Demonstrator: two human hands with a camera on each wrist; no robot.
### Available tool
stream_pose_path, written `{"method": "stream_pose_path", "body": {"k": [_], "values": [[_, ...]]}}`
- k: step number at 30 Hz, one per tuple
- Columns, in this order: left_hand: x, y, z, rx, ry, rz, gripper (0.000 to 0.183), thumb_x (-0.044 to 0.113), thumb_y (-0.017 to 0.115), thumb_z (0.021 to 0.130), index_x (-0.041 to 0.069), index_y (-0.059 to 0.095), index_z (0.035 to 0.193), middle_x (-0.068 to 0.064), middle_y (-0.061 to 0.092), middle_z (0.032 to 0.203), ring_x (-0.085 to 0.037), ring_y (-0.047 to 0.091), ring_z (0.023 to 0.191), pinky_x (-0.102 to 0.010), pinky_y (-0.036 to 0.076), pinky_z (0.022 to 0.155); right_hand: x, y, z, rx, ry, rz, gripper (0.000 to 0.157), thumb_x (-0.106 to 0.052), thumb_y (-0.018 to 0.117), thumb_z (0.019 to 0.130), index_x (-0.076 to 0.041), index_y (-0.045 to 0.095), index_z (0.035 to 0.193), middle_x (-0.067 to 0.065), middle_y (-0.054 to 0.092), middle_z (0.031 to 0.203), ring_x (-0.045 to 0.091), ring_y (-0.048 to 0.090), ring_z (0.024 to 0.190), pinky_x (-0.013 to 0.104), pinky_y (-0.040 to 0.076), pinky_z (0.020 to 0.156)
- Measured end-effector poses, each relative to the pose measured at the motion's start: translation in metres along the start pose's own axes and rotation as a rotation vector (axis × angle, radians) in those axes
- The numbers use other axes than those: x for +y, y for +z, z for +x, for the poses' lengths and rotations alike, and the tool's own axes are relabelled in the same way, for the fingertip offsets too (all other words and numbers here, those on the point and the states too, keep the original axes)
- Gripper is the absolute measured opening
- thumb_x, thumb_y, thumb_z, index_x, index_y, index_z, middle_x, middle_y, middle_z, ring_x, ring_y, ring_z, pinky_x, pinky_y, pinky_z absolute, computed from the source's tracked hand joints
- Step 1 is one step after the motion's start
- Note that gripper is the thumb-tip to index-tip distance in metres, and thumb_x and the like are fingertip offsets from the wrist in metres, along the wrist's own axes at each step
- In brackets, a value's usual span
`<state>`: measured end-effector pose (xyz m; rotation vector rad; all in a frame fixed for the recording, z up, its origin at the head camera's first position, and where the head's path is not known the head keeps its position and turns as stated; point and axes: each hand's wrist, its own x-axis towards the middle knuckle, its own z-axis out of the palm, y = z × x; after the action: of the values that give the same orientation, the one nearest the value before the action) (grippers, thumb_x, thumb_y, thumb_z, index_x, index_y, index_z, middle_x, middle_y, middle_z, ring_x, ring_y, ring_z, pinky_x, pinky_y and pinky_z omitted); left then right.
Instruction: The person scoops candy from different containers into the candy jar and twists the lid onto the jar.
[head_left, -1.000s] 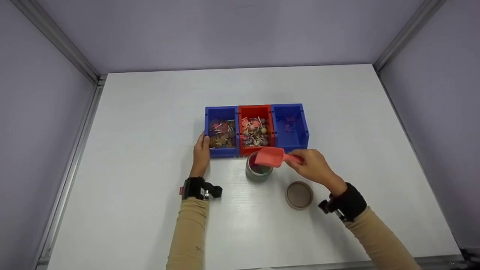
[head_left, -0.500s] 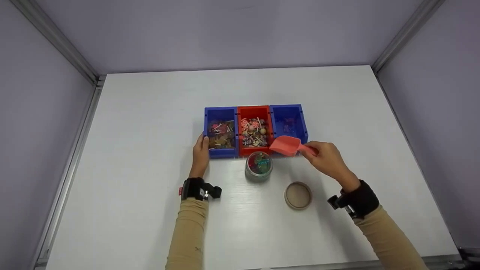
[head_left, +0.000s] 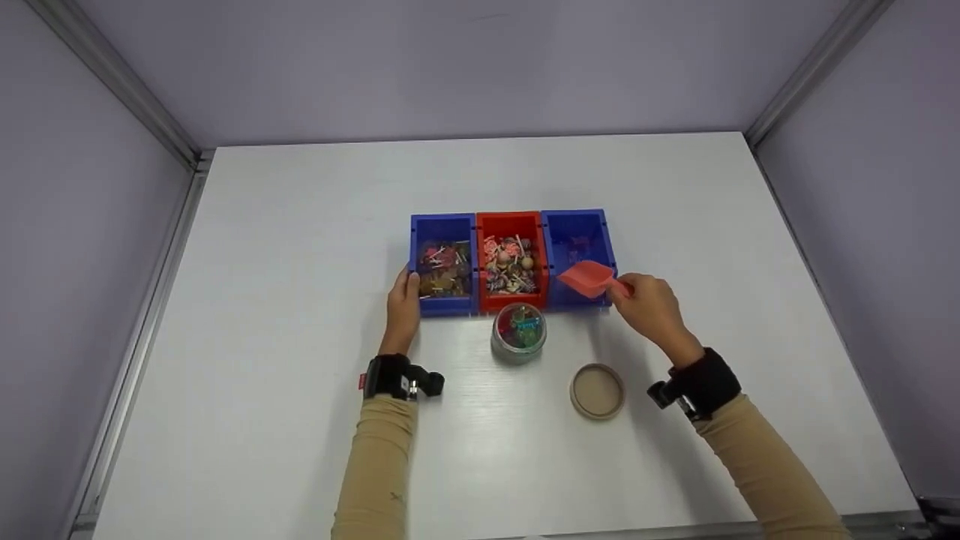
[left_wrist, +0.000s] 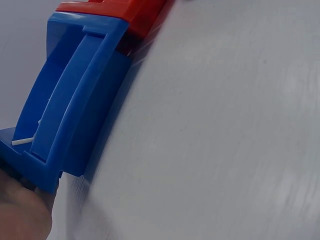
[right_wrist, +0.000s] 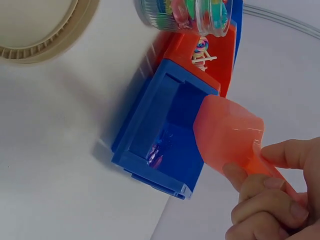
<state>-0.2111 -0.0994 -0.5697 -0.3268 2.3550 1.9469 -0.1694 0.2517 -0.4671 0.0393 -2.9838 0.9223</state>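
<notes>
My right hand (head_left: 649, 306) pinches the handle of a coral plastic scoop (head_left: 586, 278). The scoop overlaps the front of the right blue bin (head_left: 573, 226) in the head view; in the right wrist view its blade (right_wrist: 225, 132) is tilted beside that bin. A few purple-pink pieces (right_wrist: 155, 156) lie at the bottom of this bin. At the far left, my left hand (head_left: 402, 311) rests against the outer side of the left blue bin (head_left: 442, 303), its fingertips partly hidden. A glass jar (head_left: 517, 356) of colourful candies stands uncovered before the middle red bin (head_left: 510, 223).
Lollipops and candies (head_left: 510, 262) fill part of the red bin, and more wrapped sweets (head_left: 444, 270) lie in the left one. All three bins stand in a joined row. A round tan lid (head_left: 598, 391) lies on the white table (head_left: 262, 337), right of the jar.
My right hand has carried the scoop from over the jar's mouth, right and away from me, to the right blue bin. The jar's candies are now uncovered to view. My left hand stays put.
</notes>
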Motion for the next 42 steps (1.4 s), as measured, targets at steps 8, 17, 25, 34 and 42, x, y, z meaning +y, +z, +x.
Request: {"method": "stream_pose_path", "body": {"k": [8, 17, 25, 34, 42], "values": [[0.001, 0.001, 0.0, -0.004, -0.011, -0.009, 0.051, 0.027, 0.033, 0.106, 0.001, 0.03, 0.15, -0.018, 0.034, 0.156, -0.031, 0.026, 0.149, -0.043, 0.023, 0.125, 0.004, 0.011, 0.012, -0.009, 0.042, -0.005, 0.025, -0.014, 0.059, 0.089, 0.007, 0.069, 0.079, 0.012, 0.061, 0.063, 0.014, 0.044, 0.054, 0.023, 0.032, 0.049], [0.001, 0.001, 0.001, 0.001, 0.004, -0.017, 0.05, 0.026, 0.033, 0.106, 0.0, 0.031, 0.149, -0.018, 0.035, 0.155, -0.03, 0.028, 0.149, -0.042, 0.024, 0.125, -0.003, 0.017, 0.021, -0.058, 0.12, -0.023, 0.03, -0.018, 0.058, 0.092, 0.006, 0.067, 0.077, 0.013, 0.062, 0.066, 0.023, 0.053, 0.059, 0.025, 0.036, 0.049], [0.0, 0.001, 0.0, 0.007, 0.011, -0.019, 0.05, 0.024, 0.033, 0.106, -0.001, 0.032, 0.149, -0.019, 0.036, 0.155, -0.031, 0.029, 0.148, -0.043, 0.024, 0.124, -0.011, 0.025, 0.024, -0.091, 0.247, -0.081, 0.034, -0.02, 0.054, 0.091, -0.006, 0.052, 0.06, 0.028, 0.068, 0.082, 0.029, 0.055, 0.066, 0.045, 0.047, 0.056], [0.0, 0.001, 0.0, 0.012, 0.023, 0.003, 0.05, 0.024, 0.034, 0.106, -0.002, 0.031, 0.149, -0.021, 0.035, 0.154, -0.034, 0.028, 0.148, -0.044, 0.024, 0.124, -0.021, 0.034, 0.027, -0.112, 0.35, -0.11, 0.028, -0.02, 0.05, 0.089, -0.001, 0.056, 0.07, 0.033, 0.068, 0.099, 0.037, 0.065, 0.081, 0.054, 0.054, 0.068], [-0.001, 0.001, 0.001, 0.012, 0.004, 0.008, 0.051, 0.025, 0.034, 0.106, -0.002, 0.031, 0.149, -0.021, 0.034, 0.155, -0.033, 0.028, 0.148, -0.044, 0.024, 0.124, -0.024, 0.045, 0.032, -0.087, 0.382, -0.094, 0.037, -0.02, 0.05, 0.089, 0.012, 0.066, 0.096, 0.035, 0.067, 0.104, 0.039, 0.066, 0.088, 0.054, 0.055, 0.073]]}}
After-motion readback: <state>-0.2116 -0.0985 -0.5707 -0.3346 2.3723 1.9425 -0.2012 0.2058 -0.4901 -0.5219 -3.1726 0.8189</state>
